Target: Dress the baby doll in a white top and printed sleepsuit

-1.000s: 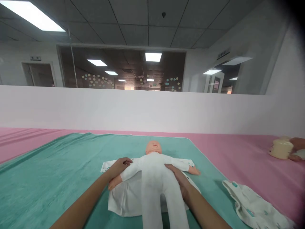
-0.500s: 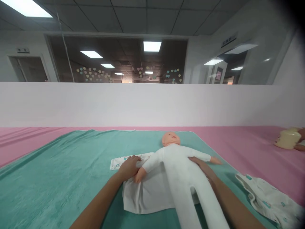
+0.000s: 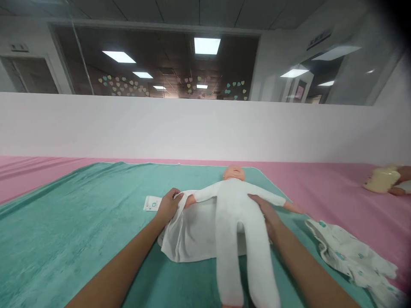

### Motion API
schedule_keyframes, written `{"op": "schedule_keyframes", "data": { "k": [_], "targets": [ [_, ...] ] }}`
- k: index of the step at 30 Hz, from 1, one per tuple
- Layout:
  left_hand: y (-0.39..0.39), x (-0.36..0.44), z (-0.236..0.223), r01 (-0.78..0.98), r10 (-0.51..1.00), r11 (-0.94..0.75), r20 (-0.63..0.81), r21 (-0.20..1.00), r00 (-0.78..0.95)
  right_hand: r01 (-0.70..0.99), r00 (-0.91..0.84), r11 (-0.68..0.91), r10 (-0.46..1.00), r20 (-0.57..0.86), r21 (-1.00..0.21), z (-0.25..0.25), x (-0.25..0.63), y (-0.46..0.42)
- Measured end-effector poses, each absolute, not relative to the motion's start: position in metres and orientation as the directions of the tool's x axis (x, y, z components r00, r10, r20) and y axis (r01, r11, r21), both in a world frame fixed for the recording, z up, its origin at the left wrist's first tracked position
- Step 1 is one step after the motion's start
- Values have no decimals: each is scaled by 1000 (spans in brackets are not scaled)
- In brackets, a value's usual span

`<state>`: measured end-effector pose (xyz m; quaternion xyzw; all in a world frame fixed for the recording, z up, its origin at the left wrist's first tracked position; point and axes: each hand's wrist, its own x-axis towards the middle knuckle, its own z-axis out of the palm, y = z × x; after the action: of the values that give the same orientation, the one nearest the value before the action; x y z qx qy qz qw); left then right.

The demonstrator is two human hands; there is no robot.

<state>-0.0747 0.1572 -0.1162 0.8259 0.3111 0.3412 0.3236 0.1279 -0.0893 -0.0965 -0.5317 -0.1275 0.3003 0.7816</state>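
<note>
A baby doll [image 3: 229,196] with a white cloth-covered body lies on its back, arms spread, its legs toward me. Beneath it, a pale baby shirt [image 3: 195,235] is spread open, with a printed sleeve [image 3: 152,203] sticking out to the left. My left hand [image 3: 170,206] pinches the shirt's edge, lifted beside the doll's hand on the left. My right hand [image 3: 265,214] holds the doll's torso at its right side; a finger lies on the white cloth and the others are partly hidden.
A green blanket [image 3: 80,222] covers much of the pink surface [image 3: 321,179]. A crumpled printed white garment [image 3: 349,252] lies at the right. At the far right, another person's hand [image 3: 403,174] holds a cream-coloured object [image 3: 381,179]. A white low wall [image 3: 192,130] stands behind.
My left hand has drawn the shirt's edge up around the doll's hand. The doll's body has turned straighter, its legs swinging left. My right hand stays at its side; the view has tilted down.
</note>
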Motion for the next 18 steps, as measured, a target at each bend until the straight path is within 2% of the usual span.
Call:
{"op": "schedule_keyframes", "data": {
  "k": [3, 7, 10, 14, 18],
  "targets": [
    [143, -70, -110, 285, 750, -592, 386, 754, 536, -450, 663, 225, 733, -154, -864, -106, 109, -75],
    [123, -61, -102, 246, 763, -573, 400, 782, 507, -418, 618, 242, 783, -78, -876, -111, 82, -55],
    [117, -57, -99, 158, 766, -527, 387, 835, 513, -433, 583, 223, 808, -84, -873, -112, 69, -41],
    [119, -59, -98, 0, 813, -320, 275, 947, 513, -500, 541, 199, 832, -124, -843, -121, 65, -31],
    [119, -66, -89, -157, 750, -76, 160, 985, 642, -498, 549, 207, 827, -121, -842, -128, 65, -29]
  ]
}}
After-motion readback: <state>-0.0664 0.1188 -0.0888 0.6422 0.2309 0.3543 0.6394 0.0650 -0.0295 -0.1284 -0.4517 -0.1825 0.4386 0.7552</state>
